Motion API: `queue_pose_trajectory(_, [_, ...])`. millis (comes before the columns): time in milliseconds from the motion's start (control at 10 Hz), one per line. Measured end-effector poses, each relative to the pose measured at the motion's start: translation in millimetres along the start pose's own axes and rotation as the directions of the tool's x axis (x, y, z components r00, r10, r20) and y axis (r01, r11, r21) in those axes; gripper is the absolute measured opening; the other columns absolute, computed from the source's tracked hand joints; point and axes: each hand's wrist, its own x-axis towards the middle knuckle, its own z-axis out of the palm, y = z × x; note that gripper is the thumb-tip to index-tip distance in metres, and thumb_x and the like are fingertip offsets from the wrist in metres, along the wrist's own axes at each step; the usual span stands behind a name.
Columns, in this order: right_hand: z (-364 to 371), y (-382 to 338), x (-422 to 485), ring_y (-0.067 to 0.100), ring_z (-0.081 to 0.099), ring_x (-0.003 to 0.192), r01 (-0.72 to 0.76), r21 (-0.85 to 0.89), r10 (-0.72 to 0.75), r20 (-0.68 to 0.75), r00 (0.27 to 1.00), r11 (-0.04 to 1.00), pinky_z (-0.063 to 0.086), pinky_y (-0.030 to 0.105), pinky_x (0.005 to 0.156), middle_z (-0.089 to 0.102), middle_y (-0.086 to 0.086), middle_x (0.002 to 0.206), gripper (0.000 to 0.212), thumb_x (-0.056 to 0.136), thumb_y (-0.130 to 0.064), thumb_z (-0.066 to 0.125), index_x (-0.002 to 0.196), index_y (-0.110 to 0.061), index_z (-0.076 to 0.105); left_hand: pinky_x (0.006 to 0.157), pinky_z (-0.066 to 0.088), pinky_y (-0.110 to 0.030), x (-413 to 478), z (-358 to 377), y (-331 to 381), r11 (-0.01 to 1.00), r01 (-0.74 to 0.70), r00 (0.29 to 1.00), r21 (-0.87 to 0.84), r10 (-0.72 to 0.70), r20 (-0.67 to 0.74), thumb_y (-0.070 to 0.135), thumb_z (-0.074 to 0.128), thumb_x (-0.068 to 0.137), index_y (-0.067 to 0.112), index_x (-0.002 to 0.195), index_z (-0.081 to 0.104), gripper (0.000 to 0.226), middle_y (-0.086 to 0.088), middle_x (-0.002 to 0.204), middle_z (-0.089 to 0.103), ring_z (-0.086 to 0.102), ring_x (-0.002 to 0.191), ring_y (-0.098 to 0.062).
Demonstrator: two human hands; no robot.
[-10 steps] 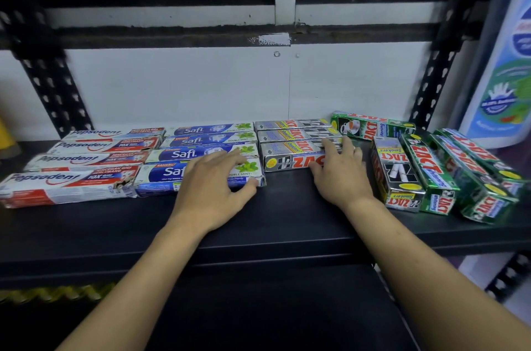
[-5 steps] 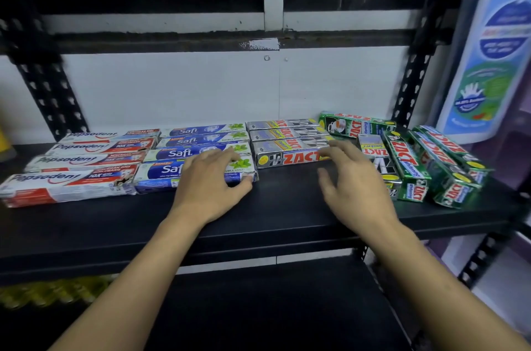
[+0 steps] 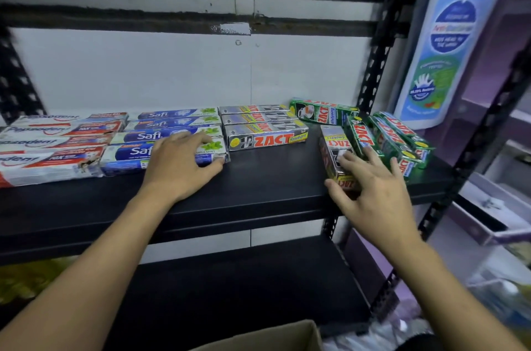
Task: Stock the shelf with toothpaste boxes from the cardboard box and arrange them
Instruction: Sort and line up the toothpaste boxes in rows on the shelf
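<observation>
Toothpaste boxes lie in rows on the black shelf: red-white Pepsodent boxes at the left, blue Safi boxes beside them, then silver Zact boxes in the middle. My left hand rests flat on the front Safi box, thumb against its front edge. At the right a silver Zact Smokers box lies end-on beside several green Zact boxes. My right hand hovers spread over its near end, fingertips touching it. One green Zact box lies crosswise at the back. The cardboard box shows its rim at the bottom edge.
A tall white bottle with a blue label stands right of the black upright post. A lower black shelf sits beneath. Bare shelf surface lies between the silver Zact boxes and the end-on box.
My right hand left the silver Zact stack and moved right to the end-on silver Zact Smokers box. My left hand stayed on the front Safi box. The view dropped, revealing the cardboard box.
</observation>
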Motion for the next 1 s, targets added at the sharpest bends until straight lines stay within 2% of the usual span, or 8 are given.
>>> queue_pose_trajectory(100, [-10, 2, -16, 0.020, 0.058, 0.119, 0.025, 0.162, -0.008, -0.108, 0.994, 0.986, 0.044, 0.039, 0.103, 0.068, -0.007, 0.121, 0.040, 0.081, -0.046, 0.067, 0.109, -0.017, 0.072, 0.107, 0.030, -0.043, 0, 1, -2, 1.000, 0.007, 1.000, -0.004, -0.007, 0.011, 0.062, 0.061, 0.081, 0.030, 0.118, 0.062, 0.049, 0.000, 0.124, 0.064, 0.053, 0.121, -0.024])
queue_pose_trajectory(200, [-23, 7, -28, 0.008, 0.062, 0.105, 0.042, 0.296, -0.005, -0.126, 0.992, 0.954, 0.048, 0.027, 0.094, 0.069, -0.013, 0.117, 0.031, 0.078, -0.034, 0.072, 0.105, -0.018, 0.072, 0.107, 0.030, -0.043, 0, 1, -2, 1.000, 0.012, 1.000, -0.001, -0.012, 0.021, 0.062, 0.060, 0.081, 0.030, 0.119, 0.061, 0.050, -0.001, 0.127, 0.064, 0.051, 0.123, -0.025])
queue_pose_trajectory(400, [-41, 23, -35, -0.002, 0.060, 0.097, 0.008, 0.463, -0.017, 0.015, 1.000, 0.886, 0.052, 0.022, 0.081, 0.064, -0.026, 0.121, 0.029, 0.082, -0.012, 0.073, 0.107, -0.027, 0.073, 0.107, 0.030, -0.044, 0, 0, 1, 1.000, 0.014, 1.000, 0.014, -0.015, 0.023, 0.059, 0.063, 0.083, 0.028, 0.122, 0.061, 0.049, -0.003, 0.128, 0.063, 0.052, 0.122, -0.026])
queue_pose_trajectory(600, [-41, 22, -18, 0.010, 0.050, 0.120, 0.059, 0.325, -0.077, 0.043, 0.996, 0.944, 0.043, 0.051, 0.098, 0.051, -0.050, 0.110, 0.034, 0.082, -0.020, 0.055, 0.111, -0.029, 0.070, 0.106, 0.030, -0.043, 0, -1, 2, 1.000, 0.020, 0.999, 0.014, -0.021, 0.030, 0.059, 0.063, 0.083, 0.029, 0.122, 0.061, 0.050, -0.003, 0.127, 0.063, 0.052, 0.121, -0.027])
queue_pose_trajectory(700, [-32, 20, -11, 0.017, 0.056, 0.113, 0.124, 0.256, -0.124, -0.019, 0.992, 0.959, 0.045, 0.052, 0.094, 0.054, -0.044, 0.109, 0.035, 0.081, -0.004, 0.055, 0.106, -0.025, 0.068, 0.106, 0.031, -0.044, -1, -3, 3, 1.000, 0.028, 0.999, 0.007, -0.028, 0.036, 0.059, 0.063, 0.083, 0.029, 0.123, 0.060, 0.050, -0.002, 0.127, 0.063, 0.052, 0.120, -0.027])
queue_pose_trajectory(800, [-24, 12, -3, 0.016, 0.053, 0.108, 0.066, 0.175, -0.069, 0.013, 0.998, 0.982, 0.049, 0.047, 0.089, 0.067, -0.020, 0.114, 0.037, 0.079, -0.001, 0.052, 0.106, -0.023, 0.064, 0.107, 0.032, -0.045, -1, -5, 5, 0.999, 0.033, 0.999, -0.002, -0.032, 0.040, 0.059, 0.062, 0.083, 0.028, 0.124, 0.060, 0.051, -0.001, 0.125, 0.064, 0.053, 0.119, -0.027])
queue_pose_trajectory(900, [-22, -2, 4, 0.019, 0.054, 0.114, -0.010, 0.097, 0.002, 0.091, 0.996, 0.995, 0.053, 0.039, 0.083, 0.069, -0.005, 0.109, 0.033, 0.085, -0.023, 0.057, 0.118, -0.029, 0.060, 0.107, 0.032, -0.044, -3, -6, 7, 0.999, 0.035, 0.999, -0.004, -0.035, 0.035, 0.058, 0.063, 0.083, 0.027, 0.124, 0.061, 0.051, -0.001, 0.126, 0.064, 0.053, 0.119, -0.026])
queue_pose_trajectory(1000, [-21, -20, 6, 0.026, 0.056, 0.117, 0.009, -0.002, -0.009, 0.084, 0.996, 1.000, 0.051, 0.038, 0.088, 0.071, -0.002, 0.110, 0.051, 0.087, -0.042, 0.062, 0.135, -0.030, 0.056, 0.107, 0.031, -0.044, -3, -6, 7, 0.999, 0.037, 0.999, -0.006, -0.037, 0.034, 0.058, 0.063, 0.083, 0.028, 0.124, 0.061, 0.051, -0.001, 0.126, 0.063, 0.053, 0.119, -0.026])
